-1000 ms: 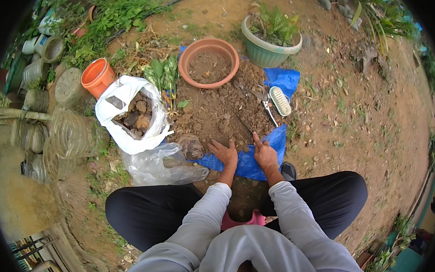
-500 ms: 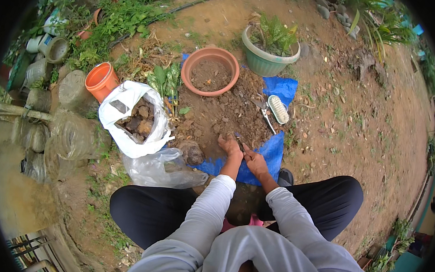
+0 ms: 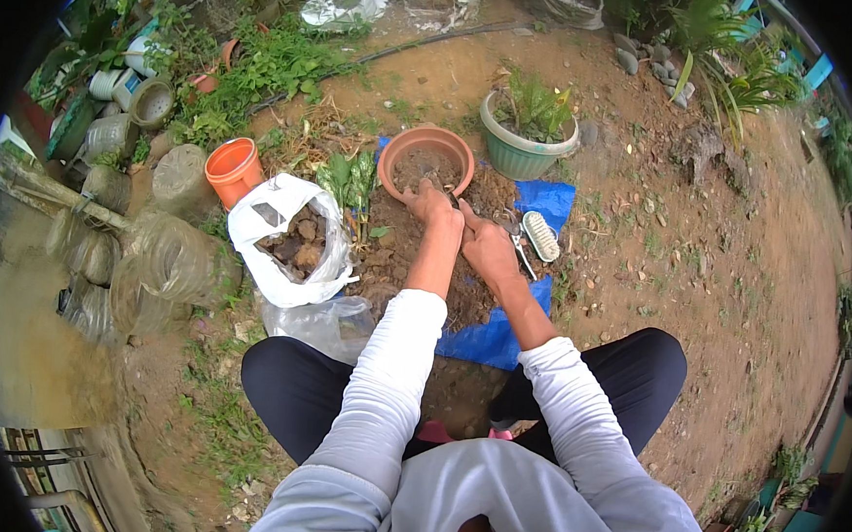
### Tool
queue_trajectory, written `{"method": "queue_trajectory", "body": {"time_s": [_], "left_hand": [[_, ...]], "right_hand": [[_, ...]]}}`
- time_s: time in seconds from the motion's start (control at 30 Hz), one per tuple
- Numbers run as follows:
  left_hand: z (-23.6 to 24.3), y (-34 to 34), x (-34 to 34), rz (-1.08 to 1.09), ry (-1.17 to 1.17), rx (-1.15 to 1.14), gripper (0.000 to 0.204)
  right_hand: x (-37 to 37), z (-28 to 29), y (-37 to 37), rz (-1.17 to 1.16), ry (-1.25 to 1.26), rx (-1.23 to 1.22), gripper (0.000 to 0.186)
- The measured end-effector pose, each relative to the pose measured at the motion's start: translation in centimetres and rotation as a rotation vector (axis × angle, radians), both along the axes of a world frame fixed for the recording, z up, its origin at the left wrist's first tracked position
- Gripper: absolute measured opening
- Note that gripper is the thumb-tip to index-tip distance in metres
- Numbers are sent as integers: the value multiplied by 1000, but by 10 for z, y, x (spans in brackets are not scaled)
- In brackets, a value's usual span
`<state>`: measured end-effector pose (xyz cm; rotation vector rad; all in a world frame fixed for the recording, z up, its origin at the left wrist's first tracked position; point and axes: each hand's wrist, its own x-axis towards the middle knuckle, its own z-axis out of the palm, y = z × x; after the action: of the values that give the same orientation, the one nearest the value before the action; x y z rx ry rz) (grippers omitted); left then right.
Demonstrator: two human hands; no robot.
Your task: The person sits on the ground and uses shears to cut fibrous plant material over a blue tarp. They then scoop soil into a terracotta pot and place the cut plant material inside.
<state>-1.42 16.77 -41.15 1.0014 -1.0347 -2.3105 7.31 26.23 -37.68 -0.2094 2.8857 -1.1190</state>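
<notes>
A round terracotta-coloured pot [image 3: 465,161] with soil in it stands on the soil-covered blue tarp. My left hand [image 3: 432,206] reaches over its near rim, fingers curled down toward the soil; what they hold, if anything, is hidden. Close beside it, my right hand [image 3: 489,245] is closed around a small dark hand tool [image 3: 453,200]. Only a bit of that tool shows between the hands. Loose brown soil [image 3: 389,227] lies around the pot. Right of my right hand are pruning shears [image 3: 524,257], partly covered, and a white-bristled scrub brush [image 3: 541,236].
A white bag [image 3: 251,260] holding clods stands at left, with a clear plastic bag [image 3: 317,326] before it. Behind are an orange bucket [image 3: 234,171] and a leafy plant [image 3: 353,179]. A green pot [image 3: 525,158] with a fern stands beyond. Blue tarp [image 3: 495,338] shows nearer me.
Both hands have moved forward from the soil near the tarp's front edge to the terracotta pot, the dark tool with them. The view has shifted a little.
</notes>
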Motion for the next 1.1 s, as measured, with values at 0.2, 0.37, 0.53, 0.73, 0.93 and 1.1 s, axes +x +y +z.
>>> {"method": "queue_trajectory", "body": {"time_s": [0.2,0.37,0.53,0.73,0.93,1.1], "left_hand": [[71,3,-38,-282,-201,249,50],[20,-70,-100,-329,-105,114,34],[28,-66,-100,-778,-294,-569,27],[37,-81,-89,-819,-328,-871,18],[4,-103,-100,-840,-321,-1311,28],[-23,-98,-105,-815,-243,-1341,29]], "right_hand": [[-90,48,7,77,-51,313,44],[-121,107,-35,270,-115,448,40],[-142,96,-3,306,17,658,28],[-150,97,1,364,195,846,17],[-147,65,-24,469,395,904,13],[-137,12,-28,576,281,1001,16]]}}
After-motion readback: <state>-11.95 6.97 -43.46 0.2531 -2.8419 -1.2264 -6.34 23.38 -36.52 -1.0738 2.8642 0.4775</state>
